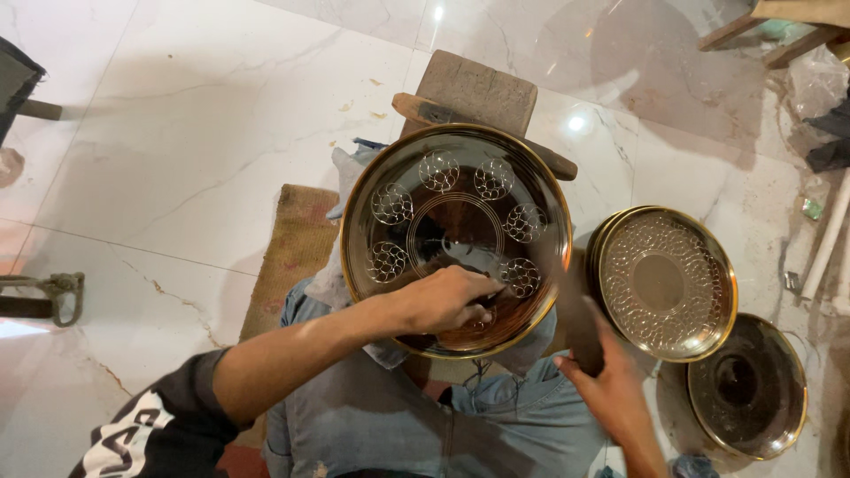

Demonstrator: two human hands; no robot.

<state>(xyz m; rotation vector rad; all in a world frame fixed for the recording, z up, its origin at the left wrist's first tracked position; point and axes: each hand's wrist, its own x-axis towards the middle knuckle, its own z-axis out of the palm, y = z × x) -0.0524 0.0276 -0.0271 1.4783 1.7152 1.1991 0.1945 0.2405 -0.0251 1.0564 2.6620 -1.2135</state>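
Two hands worked a large round brass plate with a gold rim (456,239) over a lap covered in blue denim cloth (390,416).

The left hand (447,299) lay on the plate's near half, its fingers curled narrow around a thin tool that was mostly hidden; whether they truly gripped it could not be told. The tip met the dark polished surface beside a ring of engraved circular flower motifs. The right hand (611,389) sat just off the plate's right edge, fingers closed around a dark blurred handle-like tool (580,323). The plate rested against a worn wooden block (474,88) on the white marble floor (177,133). Just right of it lay a stack of patterned brass plates (664,283), and beside that a smaller dark round plate (748,385).
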